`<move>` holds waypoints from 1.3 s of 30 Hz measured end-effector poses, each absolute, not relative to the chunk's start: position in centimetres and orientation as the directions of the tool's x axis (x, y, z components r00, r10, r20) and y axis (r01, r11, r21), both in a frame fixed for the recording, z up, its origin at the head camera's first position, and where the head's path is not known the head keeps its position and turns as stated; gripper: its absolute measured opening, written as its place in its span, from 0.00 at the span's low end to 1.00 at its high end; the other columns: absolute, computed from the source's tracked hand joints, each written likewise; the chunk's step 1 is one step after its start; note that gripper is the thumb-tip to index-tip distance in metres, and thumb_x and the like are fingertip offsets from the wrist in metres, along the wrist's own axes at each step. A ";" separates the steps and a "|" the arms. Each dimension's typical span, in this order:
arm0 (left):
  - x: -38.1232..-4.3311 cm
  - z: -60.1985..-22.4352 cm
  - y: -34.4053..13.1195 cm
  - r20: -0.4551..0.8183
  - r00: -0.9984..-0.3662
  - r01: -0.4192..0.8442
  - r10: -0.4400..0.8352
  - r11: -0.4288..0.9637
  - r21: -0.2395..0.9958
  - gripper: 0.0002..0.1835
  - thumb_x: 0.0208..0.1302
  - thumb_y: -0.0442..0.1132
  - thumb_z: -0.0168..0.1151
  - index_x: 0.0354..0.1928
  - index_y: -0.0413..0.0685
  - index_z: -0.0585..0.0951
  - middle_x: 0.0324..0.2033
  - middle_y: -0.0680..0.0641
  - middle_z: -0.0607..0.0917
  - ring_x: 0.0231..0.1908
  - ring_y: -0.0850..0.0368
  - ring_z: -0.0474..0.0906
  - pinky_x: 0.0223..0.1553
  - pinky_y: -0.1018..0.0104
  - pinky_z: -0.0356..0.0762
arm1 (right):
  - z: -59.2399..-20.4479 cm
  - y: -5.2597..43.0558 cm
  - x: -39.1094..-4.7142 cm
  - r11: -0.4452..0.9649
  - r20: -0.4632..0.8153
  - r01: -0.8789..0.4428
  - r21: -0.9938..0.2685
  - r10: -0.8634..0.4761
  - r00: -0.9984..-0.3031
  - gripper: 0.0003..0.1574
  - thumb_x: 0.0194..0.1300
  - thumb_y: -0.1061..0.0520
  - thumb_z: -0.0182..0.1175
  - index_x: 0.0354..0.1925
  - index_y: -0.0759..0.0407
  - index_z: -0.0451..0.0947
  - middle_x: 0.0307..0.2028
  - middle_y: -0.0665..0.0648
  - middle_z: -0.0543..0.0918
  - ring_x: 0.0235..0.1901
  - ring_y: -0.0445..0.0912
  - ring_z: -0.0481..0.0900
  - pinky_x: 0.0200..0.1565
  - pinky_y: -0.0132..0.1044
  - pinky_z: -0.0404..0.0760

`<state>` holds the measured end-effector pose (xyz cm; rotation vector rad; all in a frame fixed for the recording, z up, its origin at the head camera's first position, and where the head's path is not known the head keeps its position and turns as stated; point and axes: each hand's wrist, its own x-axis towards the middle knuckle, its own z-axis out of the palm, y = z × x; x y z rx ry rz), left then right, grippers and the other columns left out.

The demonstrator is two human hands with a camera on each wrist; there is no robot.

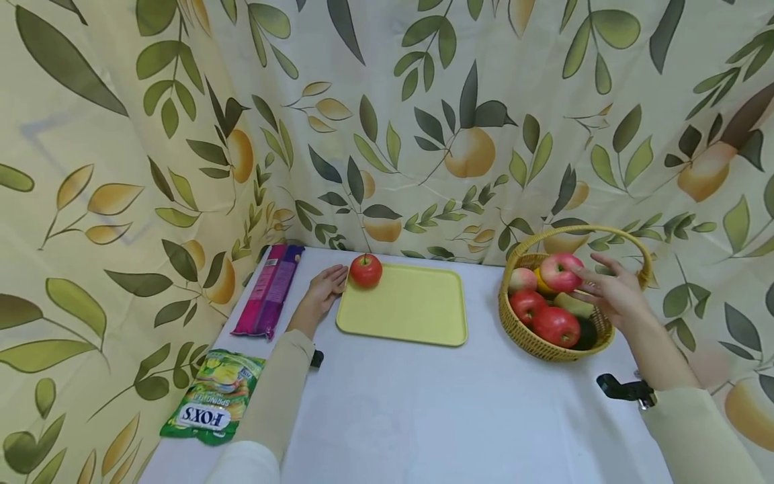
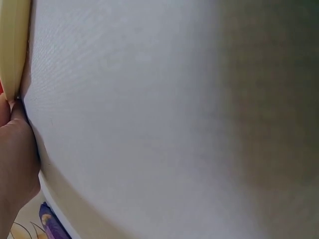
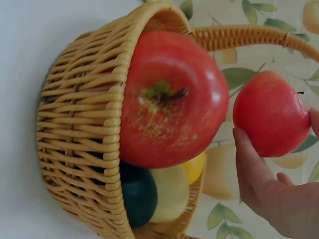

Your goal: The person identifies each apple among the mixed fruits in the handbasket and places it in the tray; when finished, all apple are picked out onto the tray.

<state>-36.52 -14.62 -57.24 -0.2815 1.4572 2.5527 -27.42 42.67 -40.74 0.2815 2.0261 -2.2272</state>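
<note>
In the right wrist view, my right hand point(image 3: 274, 194) holds a pink-red apple point(image 3: 271, 114) with a short dark stem between fingers and thumb. In the head view, this hand is over the wicker basket point(image 1: 523, 336). A large red apple point(image 3: 174, 99) sits close by inside the basket. My left hand point(image 1: 323, 289) rests at the left edge of the yellow tray point(image 1: 411, 309), fingertips right at its rim. A round red fruit point(image 1: 365, 270) with a small stem sits on the tray's back left corner. In the left wrist view the left hand is partly cut off.
Other fruit in the basket includes a red apple point(image 1: 527, 306) and a dark green item point(image 1: 586, 333); its handle point(image 1: 580, 228) arches over. Left on the white table point(image 1: 423, 417) lie a purple packet point(image 1: 269, 289) and a green candy bag point(image 1: 214, 396). A patterned curtain point(image 1: 387, 134) hangs behind.
</note>
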 end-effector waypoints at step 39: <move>-36.9 -57.5 -14.7 -0.263 -0.963 -0.253 0.052 -0.500 0.828 0.44 0.57 0.05 0.42 0.78 0.32 0.60 0.76 0.34 0.66 0.77 0.44 0.62 0.70 0.60 0.68 | -37.3 33.0 -24.6 -0.212 -0.162 0.196 -0.957 -0.169 -0.972 0.33 0.77 0.57 0.59 0.73 0.50 0.56 0.60 0.49 0.68 0.44 0.48 0.90 0.46 0.44 0.88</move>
